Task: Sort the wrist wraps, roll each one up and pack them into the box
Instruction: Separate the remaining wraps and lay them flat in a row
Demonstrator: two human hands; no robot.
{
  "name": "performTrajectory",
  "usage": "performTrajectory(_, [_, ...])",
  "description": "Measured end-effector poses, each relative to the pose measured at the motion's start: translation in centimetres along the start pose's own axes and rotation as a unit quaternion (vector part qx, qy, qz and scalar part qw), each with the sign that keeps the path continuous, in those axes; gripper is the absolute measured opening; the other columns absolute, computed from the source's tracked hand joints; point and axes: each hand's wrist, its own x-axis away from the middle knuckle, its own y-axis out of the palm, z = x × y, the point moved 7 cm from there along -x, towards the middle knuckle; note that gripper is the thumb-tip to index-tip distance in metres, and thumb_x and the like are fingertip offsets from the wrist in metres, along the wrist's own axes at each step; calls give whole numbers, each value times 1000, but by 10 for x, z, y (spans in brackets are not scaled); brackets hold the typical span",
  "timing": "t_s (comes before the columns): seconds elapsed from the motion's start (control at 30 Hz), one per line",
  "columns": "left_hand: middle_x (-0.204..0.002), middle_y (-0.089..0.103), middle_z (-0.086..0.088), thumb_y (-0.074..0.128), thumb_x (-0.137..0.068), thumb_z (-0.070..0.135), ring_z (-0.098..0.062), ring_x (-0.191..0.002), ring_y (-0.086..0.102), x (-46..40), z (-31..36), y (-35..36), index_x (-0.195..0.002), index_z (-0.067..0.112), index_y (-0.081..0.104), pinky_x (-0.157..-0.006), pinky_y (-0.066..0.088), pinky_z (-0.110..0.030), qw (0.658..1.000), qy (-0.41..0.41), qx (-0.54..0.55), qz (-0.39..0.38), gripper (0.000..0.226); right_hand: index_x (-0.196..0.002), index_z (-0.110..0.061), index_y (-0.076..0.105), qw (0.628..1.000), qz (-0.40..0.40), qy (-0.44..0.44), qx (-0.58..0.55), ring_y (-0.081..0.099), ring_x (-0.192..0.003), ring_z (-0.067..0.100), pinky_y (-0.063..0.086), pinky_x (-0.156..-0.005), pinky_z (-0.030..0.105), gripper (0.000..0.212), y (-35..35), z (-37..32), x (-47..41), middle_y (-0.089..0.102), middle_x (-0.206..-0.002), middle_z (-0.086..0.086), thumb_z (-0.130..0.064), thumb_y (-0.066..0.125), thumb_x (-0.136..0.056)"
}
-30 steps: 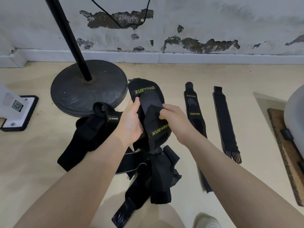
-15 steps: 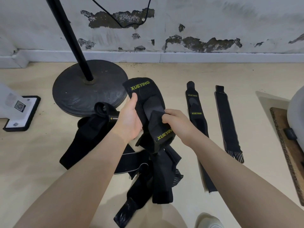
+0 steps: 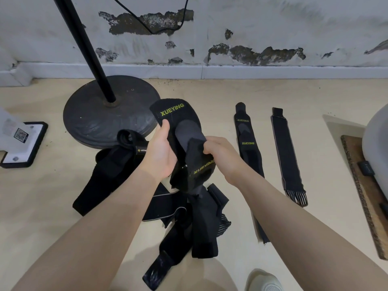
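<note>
Black wrist wrap [image 3: 184, 143] with yellow-green XUEYING lettering held up above the floor [image 3: 42, 196], over the pile of black wraps [image 3: 189, 217] lying mid-floor. Wrap folded over on itself; grey patch visible at the fold. Left hand [image 3: 159, 152] grips the wrap's left edge, thumb laid up along it, other fingers hidden behind the fabric. Right hand [image 3: 222, 156] curls its fingers over the folded flap, pinching it. Two more wraps laid out flat and straight on the floor to the right: one lettered wrap [image 3: 248, 148] nearer the hands, one plain wrap [image 3: 286, 154] beyond it. Round stand base [image 3: 105, 120] with pole [image 3: 84, 47] near the far wall [image 3: 273, 28].
</note>
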Motion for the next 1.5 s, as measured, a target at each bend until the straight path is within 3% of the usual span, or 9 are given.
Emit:
performTrajectory(0.17, [-121,64,-5,32,-99,50,-20,-108,63,4,-5,10,-138,20,47,-81,54,-33,998,-36,-47,-18,51,-62,-13,37,998,27,19,50,38,-58,12,27,-55,25,26,-3,4,-3,37,-62,0,-10,43,-88])
performTrajectory(0.3, [-119,65,-6,50,-97,12,-20,-101,68,5,1,9,-137,15,45,-75,58,-32,993,42,-107,-19,41,-73,-12,51,996,10,29,79,54,-71,16,41,-65,28,18,1,5,-4,55,-73,4,-16,46,-90])
performTrajectory(0.43, [-112,65,0,47,-99,10,-12,-95,66,4,11,14,-132,18,47,-71,58,-28,990,77,-120,-4,33,-92,-17,54,995,15,50,85,59,-88,19,47,-73,27,4,0,15,-9,60,-90,1,-22,53,-92])
performTrajectory(0.57, [-106,66,4,46,-100,13,-9,-89,69,2,23,15,-116,25,53,-66,56,-26,989,98,-112,-5,21,-142,-28,28,998,44,3,43,50,-116,16,47,-93,31,62,-12,21,-12,45,-128,-5,-28,62,-90])
performTrajectory(0.8, [-104,64,-1,52,-98,22,-17,-95,64,-2,25,8,-107,20,56,-65,55,-31,984,80,-126,98,10,-101,-19,58,998,24,-48,34,65,-95,23,54,-88,41,7,-7,16,-11,65,-103,2,-20,55,-95])
performTrajectory(0.97, [-113,67,-8,53,-98,29,-24,-102,66,-6,22,2,-122,12,57,-77,56,-39,993,23,-76,86,30,-84,-10,55,992,36,-71,96,58,-82,22,47,-72,36,20,-15,3,-14,61,-85,7,-27,54,-95])
performTrajectory(1.13, [-124,65,-6,54,-96,27,-26,-116,61,5,-9,23,-124,22,57,-102,45,-52,969,-24,-219,-111,29,-92,-17,55,990,98,-105,5,62,-95,26,52,-84,43,9,-27,-13,-14,63,-97,9,-22,49,-98])
performTrajectory(1.3, [-117,67,-10,51,-98,24,-28,-109,64,6,-14,24,-120,23,60,-95,50,-51,983,0,-179,-49,23,-121,-24,49,992,-25,-54,-108,63,-105,15,54,-85,28,23,-18,-3,-10,63,-116,1,-29,47,-99])
performTrajectory(1.5, [-101,71,3,47,-100,24,-18,-95,70,6,-8,27,-106,33,60,-76,57,-36,983,35,-182,-11,17,-137,-27,30,991,-100,-90,-24,58,-111,8,52,-88,21,59,-18,-1,-6,55,-125,-3,-13,63,-89])
